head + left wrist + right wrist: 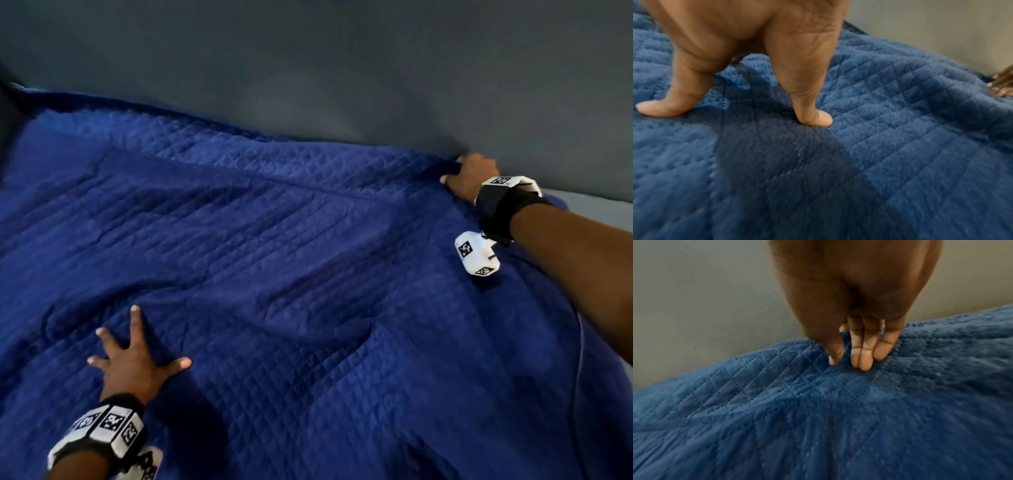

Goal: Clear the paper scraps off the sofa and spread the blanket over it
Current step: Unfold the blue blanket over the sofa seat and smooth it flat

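A dark blue quilted blanket [291, 274] lies over the sofa seat with shallow wrinkles and a long crease across its middle. My left hand [133, 356] rests flat on its near left part, fingers spread; in the left wrist view the fingertips [813, 116] press into the fleece [900, 138]. My right hand [469, 174] is at the blanket's far edge against the backrest. In the right wrist view its thumb and fingers [863, 356] pinch a fold of the blanket [818, 418]. No paper scraps show in any view.
The grey sofa backrest [342, 68] rises just behind the blanket's far edge. A strip of bare grey seat [606, 205] shows at the far right behind my right wrist. A dark sofa end [7, 113] stands at the far left.
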